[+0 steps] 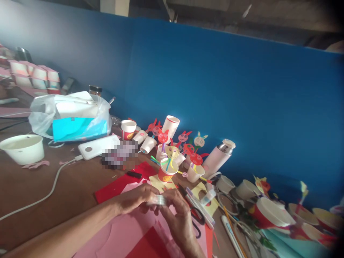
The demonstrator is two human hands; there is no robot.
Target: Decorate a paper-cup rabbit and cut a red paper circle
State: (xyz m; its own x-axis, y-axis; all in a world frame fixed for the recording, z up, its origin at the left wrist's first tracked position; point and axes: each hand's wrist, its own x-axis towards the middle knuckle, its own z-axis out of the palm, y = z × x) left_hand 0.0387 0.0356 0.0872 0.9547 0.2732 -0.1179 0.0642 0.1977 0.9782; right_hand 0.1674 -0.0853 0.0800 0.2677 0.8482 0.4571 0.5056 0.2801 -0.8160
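Note:
Both hands meet over pink paper (pixel 126 229) at the front of the table. A small roll of clear tape (pixel 160 200) sits between them, blurred. My left hand (pixel 139 196) is closed on its left side, and my right hand (pixel 176 208) has its fingers curled around the right side. Whether a strip is pulled out cannot be made out. Close to my right hand lie black-handled scissors (pixel 198 218) and several markers (pixel 200 206). Just beyond the hands stands a red-and-white paper cup (pixel 168 170) with a yellow paper face on a straw.
Behind are more paper cups with paper rabbit faces (pixel 163 136) and a pink thermos (pixel 218 157). To the left are a white power bank (pixel 99 147) with a cable, a plastic bag (pixel 70 114) and a white tub (pixel 23 148). A blue partition (pixel 228 89) closes the back.

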